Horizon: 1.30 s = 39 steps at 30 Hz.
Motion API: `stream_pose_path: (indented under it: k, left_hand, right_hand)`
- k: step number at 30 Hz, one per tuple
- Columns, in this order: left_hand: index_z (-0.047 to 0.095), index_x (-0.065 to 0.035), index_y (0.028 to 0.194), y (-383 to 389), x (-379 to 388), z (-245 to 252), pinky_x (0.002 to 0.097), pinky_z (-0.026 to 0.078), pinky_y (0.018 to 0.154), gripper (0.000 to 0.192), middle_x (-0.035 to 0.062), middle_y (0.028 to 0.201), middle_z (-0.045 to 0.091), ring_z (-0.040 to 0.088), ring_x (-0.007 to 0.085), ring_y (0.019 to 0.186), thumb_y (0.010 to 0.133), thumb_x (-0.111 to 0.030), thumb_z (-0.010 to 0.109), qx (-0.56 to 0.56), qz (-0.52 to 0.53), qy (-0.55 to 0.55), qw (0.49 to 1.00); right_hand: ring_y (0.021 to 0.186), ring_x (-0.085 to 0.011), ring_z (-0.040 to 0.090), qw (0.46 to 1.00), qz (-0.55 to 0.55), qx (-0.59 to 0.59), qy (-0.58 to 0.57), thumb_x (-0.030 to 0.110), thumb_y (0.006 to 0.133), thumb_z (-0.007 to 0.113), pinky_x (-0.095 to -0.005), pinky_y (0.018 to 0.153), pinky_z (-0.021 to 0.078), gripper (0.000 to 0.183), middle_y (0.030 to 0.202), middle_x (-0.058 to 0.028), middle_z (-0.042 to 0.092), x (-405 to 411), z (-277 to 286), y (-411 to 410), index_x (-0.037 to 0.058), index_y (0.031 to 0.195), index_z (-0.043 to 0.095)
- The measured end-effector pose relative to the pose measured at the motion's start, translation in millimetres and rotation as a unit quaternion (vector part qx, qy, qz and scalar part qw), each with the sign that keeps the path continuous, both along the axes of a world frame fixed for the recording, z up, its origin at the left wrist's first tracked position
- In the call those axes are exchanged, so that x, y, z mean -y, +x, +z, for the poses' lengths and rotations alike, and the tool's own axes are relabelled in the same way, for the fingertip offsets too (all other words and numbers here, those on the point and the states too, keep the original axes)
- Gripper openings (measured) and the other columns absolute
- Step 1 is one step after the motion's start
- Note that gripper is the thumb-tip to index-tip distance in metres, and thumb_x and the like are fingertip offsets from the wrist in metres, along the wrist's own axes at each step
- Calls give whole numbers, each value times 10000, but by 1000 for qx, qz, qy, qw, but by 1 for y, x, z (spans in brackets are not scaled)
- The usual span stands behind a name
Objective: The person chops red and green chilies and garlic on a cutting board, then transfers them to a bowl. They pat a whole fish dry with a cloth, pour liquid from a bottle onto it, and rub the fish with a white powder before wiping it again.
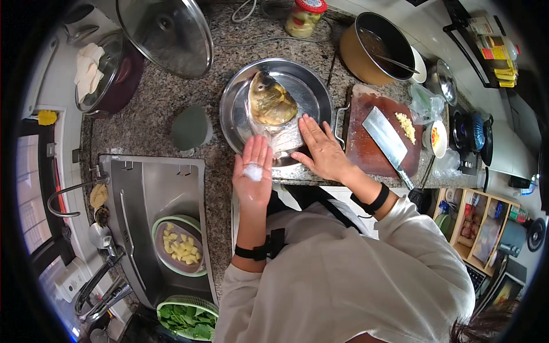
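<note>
A fish head (272,100) lies in a wide stainless steel basin (233,85) on the granite counter before me. My left hand (253,169) is palm up at the basin's near left edge, fingers extended. A small mound of white granules (253,172) rests in that palm. My right hand (321,150) is flat, palm down, over the near right part of the basin, its fingers spread and empty. Those fingertips are close beside the fish head; whether they touch anything is unclear.
A cleaver (386,133) and minced pale pieces (405,127) lie on a cutting board (360,163) at right. Beyond stands a deep pot (360,55). On the left, the sink (150,180) holds a basin of cut yellow chunks (184,248). A glass lid (167,38) leans behind.
</note>
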<state>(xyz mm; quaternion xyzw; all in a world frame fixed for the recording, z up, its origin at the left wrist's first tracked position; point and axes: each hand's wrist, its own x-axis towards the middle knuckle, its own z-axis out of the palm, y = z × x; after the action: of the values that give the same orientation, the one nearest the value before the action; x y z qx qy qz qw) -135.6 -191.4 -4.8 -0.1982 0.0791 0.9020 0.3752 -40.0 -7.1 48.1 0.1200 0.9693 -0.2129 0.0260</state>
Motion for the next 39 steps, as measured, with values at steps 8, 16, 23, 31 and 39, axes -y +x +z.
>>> stream_pose_path:
  k: [8, 16, 23, 31, 39]
  left_hand:
    - [319, 24, 1466, 11, -37, 22, 416, 162, 1204, 612, 187, 1556, 269, 222, 300, 1458, 1044, -417, 271, -94, -67, 7, 993]
    - [450, 23, 1371, 11, -42, 8, 438, 255, 1185, 516, 176, 1430, 460, 357, 312, 1394, 1049, -346, 287, 24, -3, -49, 999]
    - [619, -38, 996, 2, -9, -14, 424, 356, 1135, 295, 82, 962, 677, 582, 245, 1158, 1023, -256, 421, 68, 75, 37, 994]
    - [633, -39, 1012, 1, 10, -12, 421, 369, 1126, 284, 88, 982, 682, 595, 241, 1140, 1024, -245, 438, 92, 100, 68, 988]
    - [633, -25, 1029, 6, 18, -15, 426, 372, 1125, 285, 111, 1016, 686, 617, 256, 1113, 1026, -230, 435, 76, 87, 90, 989]
  right_hand:
    - [1408, -357, 327, 973, 189, -87, -97, 463, 855, 638, -485, 1184, 186, 835, 1466, -255, 389, 48, 36, -4, -85, 1421, 361]
    - [1370, -355, 395, 942, 263, -111, -179, 460, 911, 570, -515, 1170, 219, 727, 1405, -241, 470, 25, 20, -1, -70, 1387, 429]
    - [1346, -364, 417, 974, 28, -150, -169, 359, 973, 519, -481, 1117, 317, 543, 1399, -239, 477, -23, -21, -98, -57, 1321, 492]
    - [1442, -361, 254, 953, 300, -37, -9, 477, 942, 528, -519, 1182, 156, 745, 1518, -225, 321, -32, -25, -72, -23, 1457, 326]
    - [1453, -359, 214, 991, 94, -93, 39, 488, 958, 484, -514, 1180, 162, 739, 1511, -240, 324, -26, -48, -143, -73, 1424, 360]
